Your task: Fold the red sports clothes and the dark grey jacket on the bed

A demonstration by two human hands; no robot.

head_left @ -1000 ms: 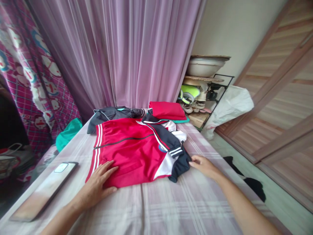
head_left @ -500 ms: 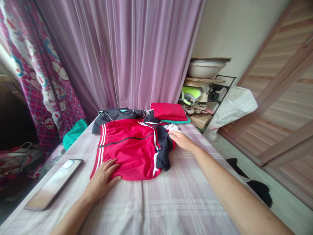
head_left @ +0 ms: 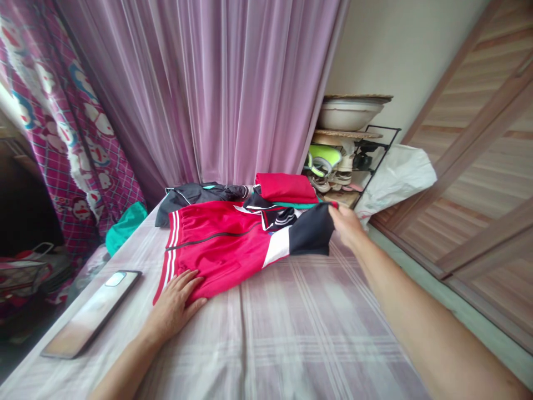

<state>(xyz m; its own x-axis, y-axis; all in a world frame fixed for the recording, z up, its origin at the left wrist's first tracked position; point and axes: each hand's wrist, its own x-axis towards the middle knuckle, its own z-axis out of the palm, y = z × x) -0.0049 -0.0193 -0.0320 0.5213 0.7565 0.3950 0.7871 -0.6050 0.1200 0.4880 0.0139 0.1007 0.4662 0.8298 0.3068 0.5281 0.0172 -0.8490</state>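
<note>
checked cloth (head_left: 308, 333) | mauve curtain (head_left: 250, 83) behind | left hand (head_left: 177, 300) flat on, right hand (head_left: 346, 225) pinching jacket (head_left: 220, 261)

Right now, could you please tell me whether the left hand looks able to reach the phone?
Probably yes: the phone lies left of the left hand, with only checked cloth between, though that hand rests on the red jacket.

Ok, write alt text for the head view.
The right hand holds the dark end of a red jacket on checked cloth; the left hand rests at its striped edge. A phone and more clothes lie nearby.
</note>
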